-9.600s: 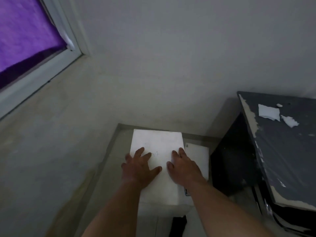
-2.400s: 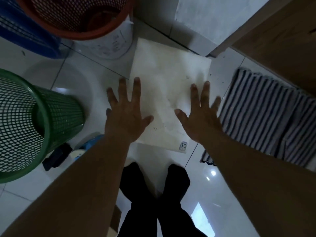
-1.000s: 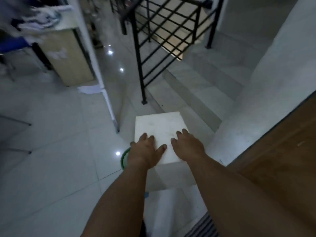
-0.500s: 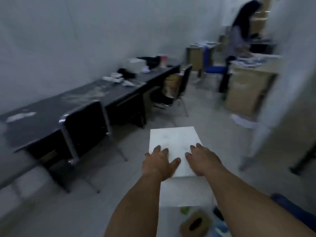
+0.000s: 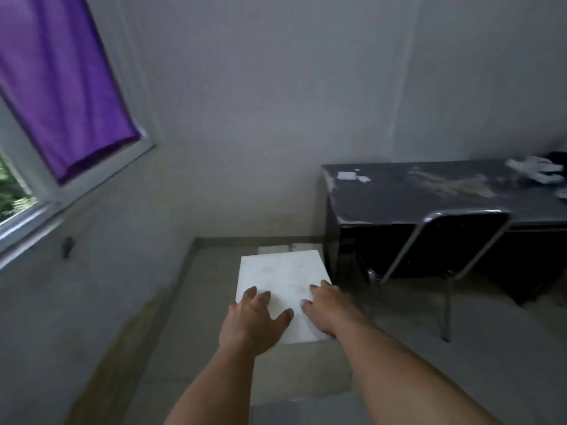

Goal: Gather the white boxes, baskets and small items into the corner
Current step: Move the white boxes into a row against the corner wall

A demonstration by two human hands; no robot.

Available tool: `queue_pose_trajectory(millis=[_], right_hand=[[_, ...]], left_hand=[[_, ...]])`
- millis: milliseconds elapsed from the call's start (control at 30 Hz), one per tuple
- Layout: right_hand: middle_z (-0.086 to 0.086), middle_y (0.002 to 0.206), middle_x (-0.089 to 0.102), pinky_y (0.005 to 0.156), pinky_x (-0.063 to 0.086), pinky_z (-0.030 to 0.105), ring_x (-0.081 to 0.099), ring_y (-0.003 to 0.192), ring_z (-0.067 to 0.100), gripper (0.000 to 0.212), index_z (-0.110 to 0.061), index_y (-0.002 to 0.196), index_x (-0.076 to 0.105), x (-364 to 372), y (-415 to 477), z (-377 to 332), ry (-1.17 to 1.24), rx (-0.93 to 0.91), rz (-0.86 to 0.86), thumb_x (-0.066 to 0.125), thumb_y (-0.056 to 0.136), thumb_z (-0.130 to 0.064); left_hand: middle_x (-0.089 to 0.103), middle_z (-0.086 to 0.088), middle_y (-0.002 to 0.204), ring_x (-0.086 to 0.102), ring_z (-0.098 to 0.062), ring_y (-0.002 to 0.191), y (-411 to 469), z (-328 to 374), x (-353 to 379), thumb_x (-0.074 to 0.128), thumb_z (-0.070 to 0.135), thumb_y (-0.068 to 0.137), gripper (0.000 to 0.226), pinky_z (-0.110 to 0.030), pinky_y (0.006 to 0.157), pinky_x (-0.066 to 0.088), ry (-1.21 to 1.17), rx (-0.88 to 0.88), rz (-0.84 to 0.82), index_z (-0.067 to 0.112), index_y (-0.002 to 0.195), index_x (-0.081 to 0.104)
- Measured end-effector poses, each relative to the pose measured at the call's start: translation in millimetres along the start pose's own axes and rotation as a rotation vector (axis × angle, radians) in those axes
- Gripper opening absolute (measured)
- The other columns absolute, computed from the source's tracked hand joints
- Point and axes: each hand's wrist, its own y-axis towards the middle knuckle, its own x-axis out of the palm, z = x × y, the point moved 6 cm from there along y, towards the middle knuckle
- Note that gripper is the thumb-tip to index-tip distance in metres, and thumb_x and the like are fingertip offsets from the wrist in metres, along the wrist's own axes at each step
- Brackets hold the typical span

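Observation:
A white box [image 5: 280, 276] shows its flat top in the middle of the head view, in front of the room's corner. My left hand [image 5: 254, 320] lies on the near left part of that top with fingers spread. My right hand [image 5: 333, 308] lies on the near right part, fingers reaching over the right edge. The box's near side drops out of sight between my forearms, and what bears it from below is hidden. Two small white boxes [image 5: 273, 249] sit on the floor against the corner wall just beyond it.
A dark desk [image 5: 429, 194] with paper scraps [image 5: 346, 175] stands against the wall at right. A metal-framed chair [image 5: 460, 240] is tucked in front of it. A window with a purple curtain [image 5: 61, 87] is on the left wall.
The view has swung from the row of desks and a distant person round to the corner by the window. The white box stays under both hands throughout.

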Motion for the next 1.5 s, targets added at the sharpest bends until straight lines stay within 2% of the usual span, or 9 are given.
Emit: queue_pose_trajectory(millis=[133, 400, 667, 767, 933, 1133, 1300, 1400, 1500], right_hand=[[0.007, 0.14, 0.045, 0.093, 0.041, 0.043, 0.048, 0.124, 0.031, 0.052, -0.019, 0.131, 0.051, 27, 61, -49, -0.041, -0.112, -0.075, 0.033, 0.093, -0.05], [0.006, 0.136, 0.048, 0.09, 0.041, 0.04, 0.049, 0.121, 0.029, 0.055, -0.019, 0.131, 0.051, 51, 191, -52, -0.116, -0.178, -0.255, 0.031, 0.092, -0.052], [0.006, 0.136, 0.053, 0.09, 0.044, 0.038, 0.053, 0.119, 0.027, 0.055, -0.019, 0.132, 0.053, 73, 307, -97, -0.167, -0.215, -0.39, 0.034, 0.092, -0.051], [0.006, 0.138, 0.053, 0.09, 0.043, 0.038, 0.052, 0.12, 0.028, 0.055, -0.018, 0.132, 0.053, 92, 350, -113, -0.143, -0.177, -0.433, 0.034, 0.093, -0.051], [0.008, 0.143, 0.047, 0.099, 0.04, 0.039, 0.045, 0.128, 0.028, 0.058, -0.017, 0.139, 0.048, 116, 409, -125, -0.106, -0.093, -0.506, 0.031, 0.096, -0.052], [0.008, 0.14, 0.049, 0.1, 0.04, 0.037, 0.046, 0.127, 0.029, 0.056, -0.018, 0.136, 0.05, 140, 465, -119, -0.04, 0.008, -0.545, 0.033, 0.095, -0.054], [0.002, 0.148, 0.04, 0.106, 0.038, 0.039, 0.042, 0.132, 0.028, 0.055, -0.021, 0.137, 0.046, 190, 517, -110, -0.015, 0.0, -0.585, 0.032, 0.095, -0.054], [0.002, 0.149, 0.035, 0.102, 0.042, 0.038, 0.047, 0.127, 0.027, 0.051, -0.024, 0.132, 0.044, 253, 556, -103, 0.008, -0.018, -0.598, 0.033, 0.093, -0.054], [-0.001, 0.16, 0.019, 0.105, 0.039, 0.037, 0.044, 0.133, 0.026, 0.057, -0.03, 0.141, 0.037, 321, 592, -100, 0.035, 0.004, -0.627, 0.035, 0.091, -0.057]], left_hand=[[0.035, 0.005, 0.153, 0.04, -0.03, 0.132, 33, -55, -3, 0.036, 0.083, 0.073, 0.083, -0.043, 0.106, 0.039, 0.002, -0.133, -0.004, 0.033, 0.14, 0.044], [0.041, 0.004, 0.146, 0.045, -0.029, 0.128, 143, -78, 32, 0.039, 0.083, 0.073, 0.083, -0.037, 0.105, 0.038, -0.037, -0.274, -0.138, 0.031, 0.138, 0.047], [0.037, 0.006, 0.152, 0.041, -0.026, 0.133, 249, -137, 45, 0.038, 0.088, 0.065, 0.097, -0.039, 0.108, 0.037, -0.09, -0.372, -0.254, 0.032, 0.145, 0.04], [0.039, 0.006, 0.15, 0.041, -0.025, 0.133, 300, -167, 54, 0.038, 0.09, 0.062, 0.1, -0.038, 0.107, 0.037, -0.068, -0.348, -0.323, 0.032, 0.144, 0.041], [0.04, 0.002, 0.148, 0.042, -0.028, 0.13, 376, -198, 69, 0.035, 0.093, 0.06, 0.103, -0.039, 0.107, 0.036, 0.017, -0.227, -0.474, 0.031, 0.142, 0.042], [0.035, 0.007, 0.151, 0.039, -0.027, 0.131, 440, -216, 88, 0.038, 0.093, 0.059, 0.104, -0.042, 0.108, 0.037, 0.014, -0.209, -0.579, 0.033, 0.145, 0.037], [0.024, 0.011, 0.155, 0.031, -0.026, 0.134, 477, -238, 132, 0.039, 0.089, 0.066, 0.096, -0.042, 0.11, 0.034, 0.009, -0.234, -0.584, 0.036, 0.146, 0.034], [0.018, 0.015, 0.157, 0.024, -0.023, 0.139, 501, -274, 185, 0.039, 0.09, 0.064, 0.095, -0.041, 0.112, 0.032, -0.039, -0.3, -0.543, 0.042, 0.145, 0.032], [0.015, 0.022, 0.156, 0.019, -0.022, 0.142, 525, -316, 242, 0.04, 0.094, 0.057, 0.095, -0.038, 0.112, 0.033, -0.024, -0.346, -0.51, 0.051, 0.142, 0.032]])
